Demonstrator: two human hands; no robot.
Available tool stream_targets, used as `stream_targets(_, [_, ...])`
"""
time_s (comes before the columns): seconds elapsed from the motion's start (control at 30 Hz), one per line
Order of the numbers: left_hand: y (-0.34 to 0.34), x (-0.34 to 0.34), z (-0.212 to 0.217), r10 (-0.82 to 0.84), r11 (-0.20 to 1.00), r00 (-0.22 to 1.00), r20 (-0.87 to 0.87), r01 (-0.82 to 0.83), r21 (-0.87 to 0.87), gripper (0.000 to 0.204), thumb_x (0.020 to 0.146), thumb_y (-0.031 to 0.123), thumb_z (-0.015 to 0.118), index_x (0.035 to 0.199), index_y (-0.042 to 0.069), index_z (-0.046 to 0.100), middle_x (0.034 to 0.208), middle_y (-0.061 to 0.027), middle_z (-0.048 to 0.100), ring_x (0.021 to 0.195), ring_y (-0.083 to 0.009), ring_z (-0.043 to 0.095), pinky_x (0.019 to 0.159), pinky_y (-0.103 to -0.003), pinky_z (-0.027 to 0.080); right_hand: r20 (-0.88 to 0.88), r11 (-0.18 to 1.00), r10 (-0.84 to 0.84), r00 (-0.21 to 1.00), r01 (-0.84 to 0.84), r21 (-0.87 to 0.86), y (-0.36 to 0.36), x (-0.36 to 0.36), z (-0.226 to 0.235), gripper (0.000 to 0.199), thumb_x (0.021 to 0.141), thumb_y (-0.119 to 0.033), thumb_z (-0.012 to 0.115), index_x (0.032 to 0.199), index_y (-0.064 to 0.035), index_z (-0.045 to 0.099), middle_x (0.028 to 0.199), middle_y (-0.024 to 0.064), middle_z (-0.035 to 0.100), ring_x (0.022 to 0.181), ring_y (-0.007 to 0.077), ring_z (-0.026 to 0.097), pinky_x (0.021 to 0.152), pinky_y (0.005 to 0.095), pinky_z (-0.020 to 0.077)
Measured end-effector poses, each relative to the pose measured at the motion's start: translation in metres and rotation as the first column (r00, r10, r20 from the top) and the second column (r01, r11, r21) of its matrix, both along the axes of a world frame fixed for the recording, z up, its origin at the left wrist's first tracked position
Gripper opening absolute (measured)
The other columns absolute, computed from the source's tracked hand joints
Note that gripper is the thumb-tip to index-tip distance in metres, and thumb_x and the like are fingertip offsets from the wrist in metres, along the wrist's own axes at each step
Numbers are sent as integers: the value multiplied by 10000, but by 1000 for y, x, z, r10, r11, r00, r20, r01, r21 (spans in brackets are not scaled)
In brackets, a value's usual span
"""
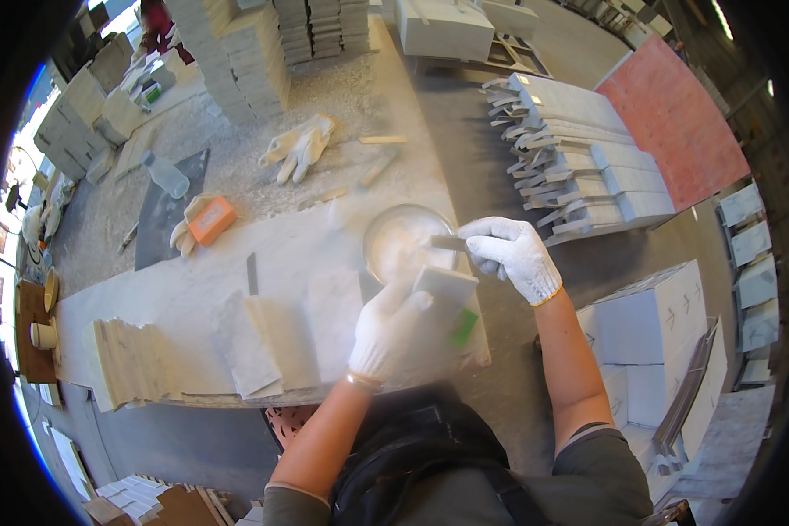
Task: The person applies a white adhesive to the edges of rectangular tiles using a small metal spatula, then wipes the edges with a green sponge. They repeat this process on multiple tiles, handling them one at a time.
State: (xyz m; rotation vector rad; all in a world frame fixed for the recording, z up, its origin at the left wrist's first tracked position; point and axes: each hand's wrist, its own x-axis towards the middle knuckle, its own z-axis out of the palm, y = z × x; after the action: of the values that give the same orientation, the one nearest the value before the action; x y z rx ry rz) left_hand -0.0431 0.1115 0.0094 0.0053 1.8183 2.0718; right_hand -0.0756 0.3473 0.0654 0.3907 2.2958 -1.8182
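White knit work gloves cover both my hands. My left hand (384,331) grips a small pale stone tile (445,296), tilted near the table's right end. My right hand (513,256) pinches a short flat grey blade (448,242), perhaps a putty knife, whose tip reaches over the right rim of a round bowl (367,235). White powder or paste lies in the bowl. Just below the tile a blurred green patch (465,327) shows; its kind is unclear. Left of my left hand, pale stone pieces (252,344) lie along the near table edge.
On the dusty table (302,237) lie a spare pair of gloves (300,149), an orange block (212,221), a clear plastic bottle (166,175) and a thin dark strip (252,273). Stone stacks (245,66) rise at the back. Strapped slabs (579,149) stand to the right, white boxes (649,329) nearer.
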Motion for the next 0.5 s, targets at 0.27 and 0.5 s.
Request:
stream_targets(0.27, [-1,-5,-4,-24,995,999,34,27,-92,406,980,221,707,1335,22,700,1166,-97,751,1076,-155,657,978,-319,511,-23,998,62,998,-62,26,-10,8,37,251,949,-130,713,1152,-3,789,860,17,721,703,70,593,639,234,467])
stream_targets(0.5, [-1,-5,-6,-28,996,1000,1,28,-85,387,994,238,700,1294,-6,693,1079,-36,711,983,-106,597,905,-289,505,-28,991,100,995,-97,96,-14,14,42,259,960,-120,707,1181,-11,788,913,24,746,763,69,617,690,236,487])
